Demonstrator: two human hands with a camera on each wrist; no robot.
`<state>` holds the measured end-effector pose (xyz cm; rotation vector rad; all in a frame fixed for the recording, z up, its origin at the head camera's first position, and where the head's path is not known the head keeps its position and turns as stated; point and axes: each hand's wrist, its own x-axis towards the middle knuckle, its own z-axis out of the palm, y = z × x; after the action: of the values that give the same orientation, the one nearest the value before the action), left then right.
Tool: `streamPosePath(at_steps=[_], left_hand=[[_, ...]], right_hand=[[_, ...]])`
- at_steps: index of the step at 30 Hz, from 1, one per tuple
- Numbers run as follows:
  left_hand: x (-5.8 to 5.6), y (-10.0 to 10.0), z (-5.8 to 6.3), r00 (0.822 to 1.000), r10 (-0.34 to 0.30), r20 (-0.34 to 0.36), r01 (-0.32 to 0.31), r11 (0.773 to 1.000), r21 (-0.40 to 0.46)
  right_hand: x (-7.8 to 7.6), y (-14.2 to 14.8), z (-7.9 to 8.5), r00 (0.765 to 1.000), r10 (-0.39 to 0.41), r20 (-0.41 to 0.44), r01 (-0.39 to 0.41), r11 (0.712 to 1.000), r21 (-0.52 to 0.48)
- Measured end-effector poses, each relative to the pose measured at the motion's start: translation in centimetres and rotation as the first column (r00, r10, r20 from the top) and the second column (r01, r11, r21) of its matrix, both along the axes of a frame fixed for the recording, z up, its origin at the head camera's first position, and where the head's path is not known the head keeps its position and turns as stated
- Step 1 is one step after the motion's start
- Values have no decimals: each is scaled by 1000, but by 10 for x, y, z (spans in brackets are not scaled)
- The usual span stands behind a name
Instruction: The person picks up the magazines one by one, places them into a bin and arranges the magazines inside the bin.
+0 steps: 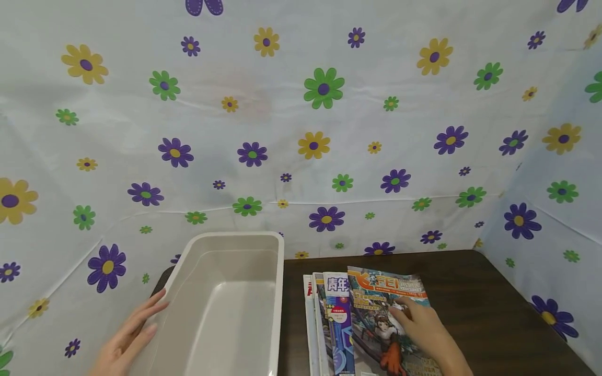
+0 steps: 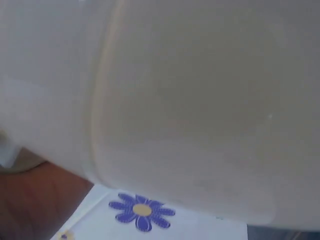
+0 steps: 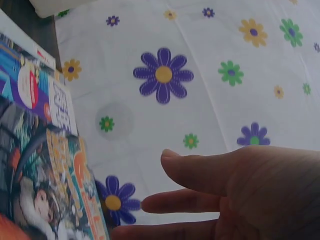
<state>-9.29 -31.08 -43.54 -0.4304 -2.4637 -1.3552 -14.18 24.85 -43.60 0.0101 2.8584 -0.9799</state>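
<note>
Orange-titled, illustrated magazine (image 1: 369, 316) is overhung by right hand (image 1: 425, 325), fingers parted, nothing gripped; tub (image 1: 235, 297) is touched by left hand (image 1: 129, 334), fingers extended.

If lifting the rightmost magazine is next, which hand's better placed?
Right, I'd say. In the head view the right hand is over that magazine, its thumb and fingers apart; the left hand is at the tub's left side, with the tub between.
</note>
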Motion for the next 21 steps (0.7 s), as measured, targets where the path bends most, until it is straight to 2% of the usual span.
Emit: streamPosePath(at_steps=[4, 9, 11, 13, 17, 18, 21], left_hand=[[0, 22, 9, 999, -15, -48, 17, 999, 44], [-2, 33, 13, 1000, 15, 18, -17, 996, 93], [-4, 32, 11, 1000, 20, 7, -21, 991, 135], [-6, 29, 7, 999, -17, -27, 22, 972, 233], [-10, 21, -1, 987, -118, -107, 151, 909, 389], [-11, 19, -4, 983, -137, -125, 177, 896, 406], [-15, 16, -9, 965, -178, -193, 244, 882, 403]], right_hand=[[-1, 9, -4, 1000, -18, 5, 18, 1000, 0], [-4, 16, -8, 999, -35, 28, 36, 999, -11], [-5, 18, -9, 999, -42, 22, 42, 999, -8], [-5, 20, -11, 999, -44, 6, 44, 999, 6], [-6, 24, -13, 998, -56, -16, 57, 998, 32], [-6, 26, -14, 998, -53, -18, 54, 998, 37], [-8, 29, -15, 998, -57, 2, 57, 998, 35]])
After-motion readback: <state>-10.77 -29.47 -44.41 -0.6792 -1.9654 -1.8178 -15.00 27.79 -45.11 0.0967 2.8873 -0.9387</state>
